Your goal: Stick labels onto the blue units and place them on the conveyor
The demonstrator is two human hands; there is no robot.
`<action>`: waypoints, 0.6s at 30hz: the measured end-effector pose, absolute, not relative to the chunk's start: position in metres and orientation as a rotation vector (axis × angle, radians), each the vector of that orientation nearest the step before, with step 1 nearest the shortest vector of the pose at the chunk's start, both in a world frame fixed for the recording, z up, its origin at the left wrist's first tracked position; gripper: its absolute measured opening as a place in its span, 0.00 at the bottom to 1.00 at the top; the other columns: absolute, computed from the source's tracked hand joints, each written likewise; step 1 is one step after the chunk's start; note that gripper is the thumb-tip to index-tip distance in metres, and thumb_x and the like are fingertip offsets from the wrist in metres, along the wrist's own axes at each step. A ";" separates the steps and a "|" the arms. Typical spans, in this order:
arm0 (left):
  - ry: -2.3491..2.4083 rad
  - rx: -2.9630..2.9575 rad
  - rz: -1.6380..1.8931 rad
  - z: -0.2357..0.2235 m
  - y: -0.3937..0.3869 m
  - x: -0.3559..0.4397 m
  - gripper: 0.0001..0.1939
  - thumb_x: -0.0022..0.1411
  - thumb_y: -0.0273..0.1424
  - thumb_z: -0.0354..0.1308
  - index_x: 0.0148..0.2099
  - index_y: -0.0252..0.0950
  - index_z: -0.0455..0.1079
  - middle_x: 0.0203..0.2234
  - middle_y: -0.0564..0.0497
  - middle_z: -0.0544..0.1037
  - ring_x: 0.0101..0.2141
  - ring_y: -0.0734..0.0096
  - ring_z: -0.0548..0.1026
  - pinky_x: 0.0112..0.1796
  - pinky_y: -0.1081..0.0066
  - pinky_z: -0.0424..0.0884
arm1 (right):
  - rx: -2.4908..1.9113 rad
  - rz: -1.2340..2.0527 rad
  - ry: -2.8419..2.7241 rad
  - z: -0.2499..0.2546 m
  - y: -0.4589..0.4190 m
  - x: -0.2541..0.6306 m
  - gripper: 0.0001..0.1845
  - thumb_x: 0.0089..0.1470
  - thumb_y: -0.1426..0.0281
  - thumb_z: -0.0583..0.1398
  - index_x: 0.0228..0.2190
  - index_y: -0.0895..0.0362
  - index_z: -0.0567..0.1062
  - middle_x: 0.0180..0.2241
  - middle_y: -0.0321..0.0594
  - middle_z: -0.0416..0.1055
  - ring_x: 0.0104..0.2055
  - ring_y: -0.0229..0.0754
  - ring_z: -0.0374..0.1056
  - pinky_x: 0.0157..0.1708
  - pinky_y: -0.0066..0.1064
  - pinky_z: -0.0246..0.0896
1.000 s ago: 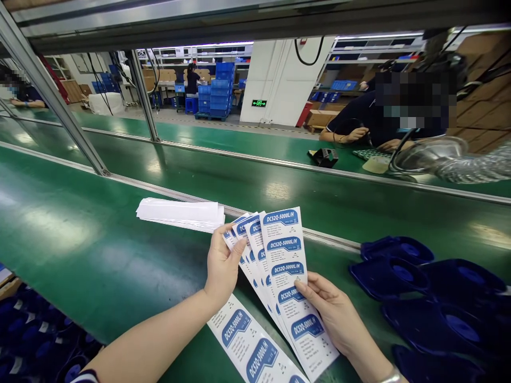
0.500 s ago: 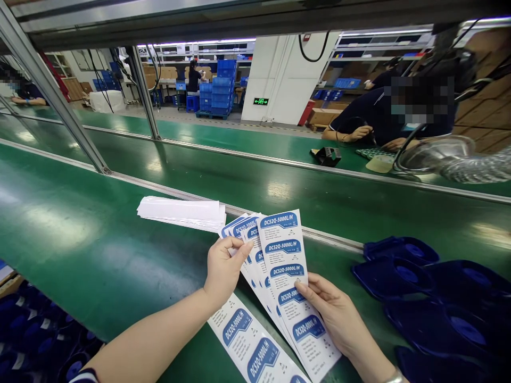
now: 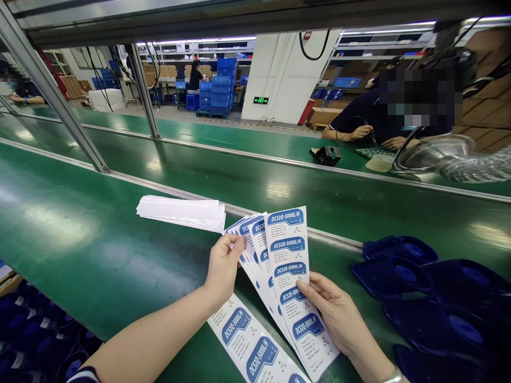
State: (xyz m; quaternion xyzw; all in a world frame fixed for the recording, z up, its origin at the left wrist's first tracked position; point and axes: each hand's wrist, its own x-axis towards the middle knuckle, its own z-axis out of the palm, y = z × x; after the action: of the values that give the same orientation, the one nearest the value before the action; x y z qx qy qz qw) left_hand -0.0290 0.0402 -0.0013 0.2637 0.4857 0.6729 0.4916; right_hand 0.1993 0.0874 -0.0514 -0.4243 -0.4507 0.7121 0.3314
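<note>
A fan of white label strips printed in blue with "DC52Q-5000L/H" is held up between both hands. My left hand pinches the strips near their upper left edges, thumb on top. On the right edge of the front strip, my right hand grips with the thumb in front and the fingers behind. Below them another label strip lies slanting on the green bench. Behind the left hand sits a stack of blank white paper strips.
Several dark blue plastic parts lie at right. More blue parts fill the lower left corner. A metal rail runs along the bench's far edge. Across the line a co-worker leans over the belt beside a flexible duct.
The front strip has swung slightly right at its top, and the fan is spread a little wider. My left thumb has shifted left and up along the strips.
</note>
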 end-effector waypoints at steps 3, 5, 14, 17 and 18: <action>1.140 0.615 1.685 0.002 0.040 -0.028 0.19 0.58 0.42 0.67 0.46 0.39 0.68 0.41 0.47 0.81 0.41 0.59 0.81 0.40 0.62 0.78 | -1.123 1.850 -1.178 -0.051 0.087 0.199 0.25 0.47 0.53 0.75 0.43 0.52 0.82 0.43 0.46 0.80 0.40 0.57 0.78 0.41 0.44 0.79; 1.139 0.635 1.729 0.003 0.039 -0.029 0.25 0.57 0.39 0.69 0.53 0.44 0.64 0.48 0.48 0.80 0.47 0.58 0.80 0.43 0.61 0.78 | -1.130 1.846 -1.182 -0.050 0.087 0.199 0.25 0.46 0.53 0.75 0.43 0.52 0.82 0.42 0.46 0.80 0.40 0.58 0.78 0.40 0.45 0.79; 1.332 0.885 1.615 0.001 0.032 -0.032 0.15 0.60 0.43 0.66 0.44 0.41 0.77 0.46 0.44 0.82 0.49 0.48 0.79 0.47 0.55 0.76 | -1.116 1.852 -1.230 -0.052 0.088 0.199 0.24 0.50 0.53 0.74 0.44 0.53 0.81 0.44 0.45 0.80 0.43 0.58 0.78 0.42 0.43 0.79; 1.354 0.882 1.602 0.001 0.033 -0.030 0.13 0.60 0.43 0.66 0.43 0.41 0.77 0.46 0.45 0.82 0.49 0.47 0.79 0.45 0.54 0.78 | -1.123 1.866 -1.234 -0.053 0.088 0.199 0.25 0.50 0.53 0.74 0.45 0.52 0.81 0.45 0.45 0.79 0.43 0.58 0.78 0.41 0.44 0.79; 1.356 0.884 1.600 0.000 0.033 -0.029 0.13 0.60 0.43 0.65 0.43 0.41 0.77 0.46 0.45 0.82 0.49 0.47 0.79 0.44 0.54 0.78 | -1.121 1.870 -1.232 -0.053 0.088 0.199 0.25 0.50 0.53 0.74 0.46 0.52 0.81 0.45 0.45 0.79 0.42 0.58 0.78 0.41 0.44 0.79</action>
State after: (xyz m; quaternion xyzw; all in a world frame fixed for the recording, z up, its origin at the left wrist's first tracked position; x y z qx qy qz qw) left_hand -0.0293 0.0326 0.0004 0.3525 0.5409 0.6383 0.4192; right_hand 0.1995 0.0880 -0.0528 -0.4251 -0.4673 0.7091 0.3132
